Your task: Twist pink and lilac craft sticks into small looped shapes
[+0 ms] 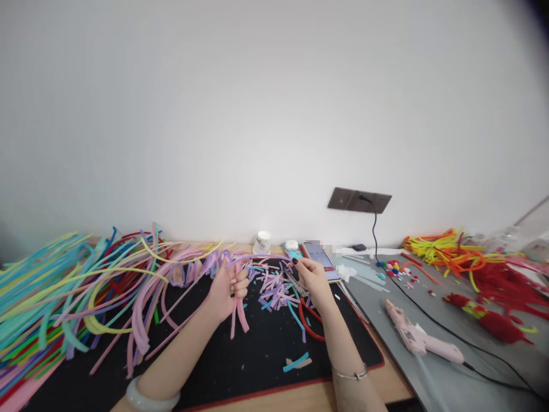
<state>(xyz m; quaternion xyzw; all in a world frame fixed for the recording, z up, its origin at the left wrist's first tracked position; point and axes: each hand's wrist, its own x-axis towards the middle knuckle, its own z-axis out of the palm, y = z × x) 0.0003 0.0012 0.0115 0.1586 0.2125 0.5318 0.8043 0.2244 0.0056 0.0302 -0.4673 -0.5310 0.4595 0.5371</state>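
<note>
My left hand (229, 290) is closed around pink and purple pipe cleaners, and the pink ends (241, 317) hang below the fist. A purple pipe cleaner (266, 257) arches from it across to my right hand (315, 280), whose thumb and finger pinch its far end. Scissors with red handles (309, 321) are at my right palm; whether the palm grips them or they lie beneath it I cannot tell. Between and below the hands lies a pile of short cut pipe cleaner pieces (277, 289), mostly purple and pink, on a black mat (257, 349).
Long pipe cleaners (38, 297) in many colours heap up at left. Behind stand a paper cup (262, 242) and a phone (319, 254). At right, a pink glue gun (420, 337) with its black cord (429, 315) lies near red (506, 292) and yellow-orange pipe cleaners (446, 252).
</note>
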